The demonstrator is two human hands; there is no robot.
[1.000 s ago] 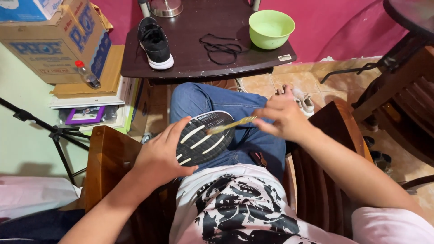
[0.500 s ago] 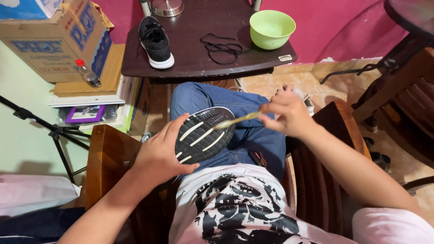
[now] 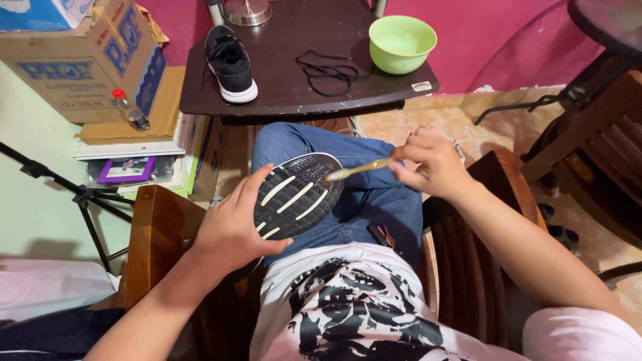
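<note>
- 2 bare hands work over the person's lap, seen from above by the head camera.
- Left hand [image 3: 231, 230]: its grip is clamped on a black sneaker [image 3: 294, 196] turned sole-up, fingers curled around the near edge and thumb across the lower rim. The sole, black with pale stripes, faces the camera and sits just right of this grip, over the blue jeans [image 3: 361, 200].
- Right hand [image 3: 428, 164]: its grip is closed together on the handle of a yellowish toothbrush [image 3: 354, 170]. The brush runs leftward from this grip, and its bristle end touches the upper right part of the sole.
- Between the 2 grips lies only the brush shaft; the hands themselves are apart.
- Beyond both grips stands a dark wooden counter [image 3: 334, 100].
- On it, far beyond the left grip, a 2nd black sneaker [image 3: 231, 63] with a white sole stands upright.
- Loose black shoelaces [image 3: 328, 70] lie mid-counter, and a green bowl [image 3: 402, 43] sits beyond the right grip.
- Left of the left grip, well apart, a cardboard box [image 3: 73, 67] rests on stacked items, a small plastic bottle [image 3: 128, 110] leaning beside it.
</note>
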